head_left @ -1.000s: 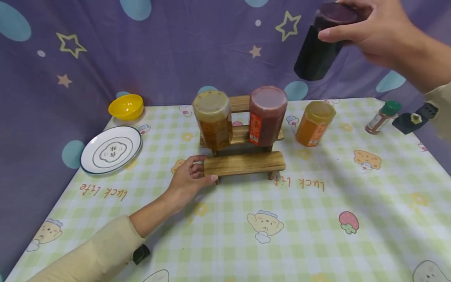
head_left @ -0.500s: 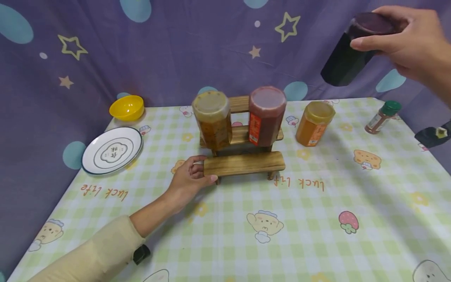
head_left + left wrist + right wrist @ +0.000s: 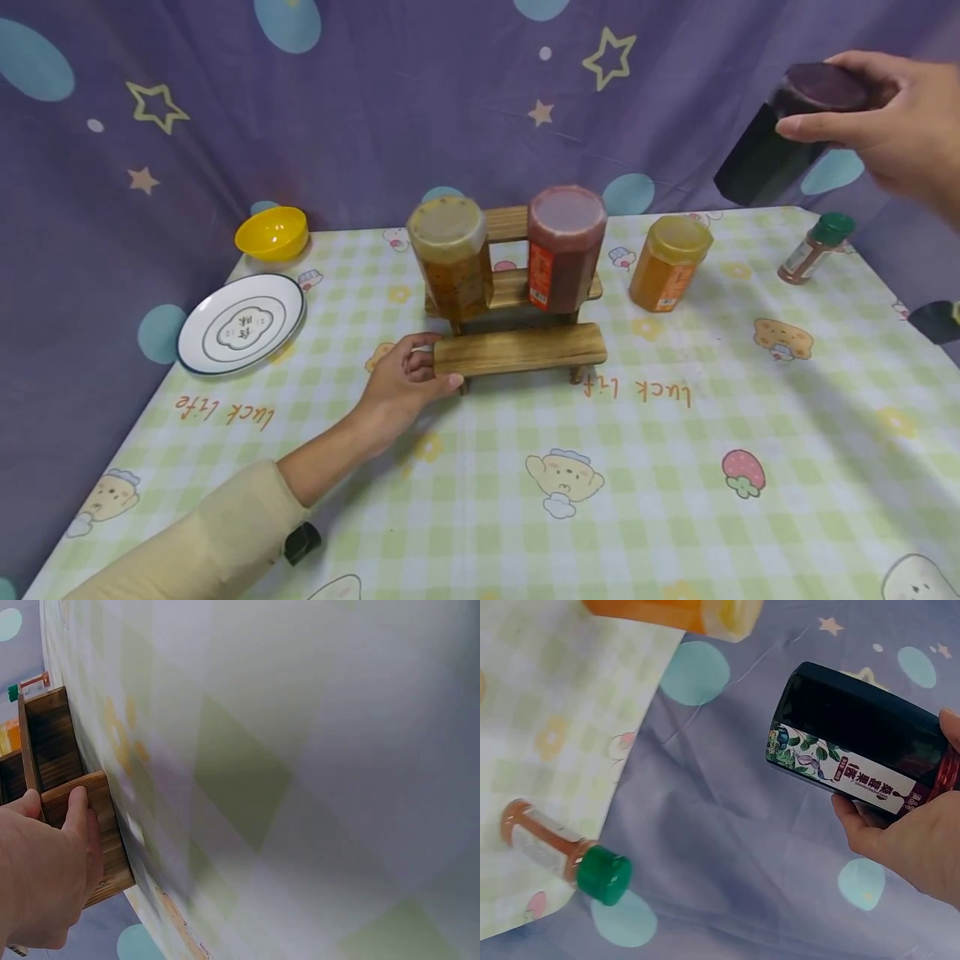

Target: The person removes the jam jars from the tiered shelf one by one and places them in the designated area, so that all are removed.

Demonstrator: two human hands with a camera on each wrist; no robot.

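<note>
At the upper right of the head view, my right hand (image 3: 911,125) grips a dark jar (image 3: 776,154) by its lid end, tilted in the air above the table. The right wrist view shows its printed floral label (image 3: 840,769). My left hand (image 3: 401,387) holds the left end of the front step of a tiered wooden rack (image 3: 521,348), thumb at the front edge. On the rack stand an amber jar (image 3: 453,267) and a dark red jar (image 3: 566,258). Right of it, an orange jar (image 3: 669,267) stands on the tablecloth.
A small spice bottle (image 3: 816,248) with a green cap stands near the table's right edge. At the left are a white plate (image 3: 242,323) and a yellow bowl (image 3: 272,234). A purple curtain (image 3: 375,108) hangs behind the table.
My right hand has carried the dark jar to the right and lower, toward the spice bottle's side. The left hand stays on the rack, and the standing jars have not moved.
</note>
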